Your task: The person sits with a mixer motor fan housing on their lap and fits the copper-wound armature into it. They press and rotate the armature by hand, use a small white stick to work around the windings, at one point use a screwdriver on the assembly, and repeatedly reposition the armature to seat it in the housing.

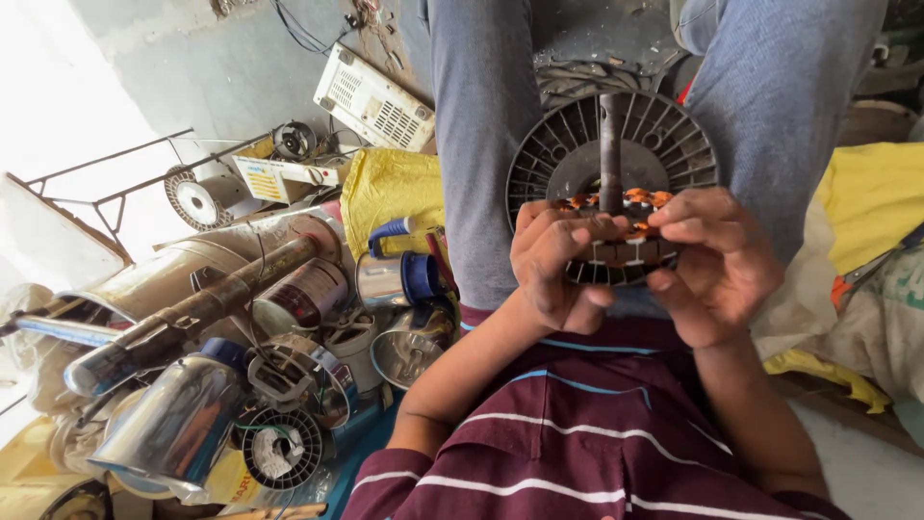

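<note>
I hold a round motor stator with copper windings on top and a slotted laminated edge, in front of my lap. My left hand grips its left side, thumb under the edge. My right hand grips its right side, fingers curled over the windings. A dark steel shaft rises from the stator's middle. Behind it, between my jean-clad knees, rests a dark round housing with radial slots. My striped maroon shirt fills the bottom of the view.
To the left lies a heap of motor parts: shiny metal cylinders, a wound stator, a long rusty rod, a blue-capped can. A white vented box and yellow cloth sit behind. Yellow sacking lies at right.
</note>
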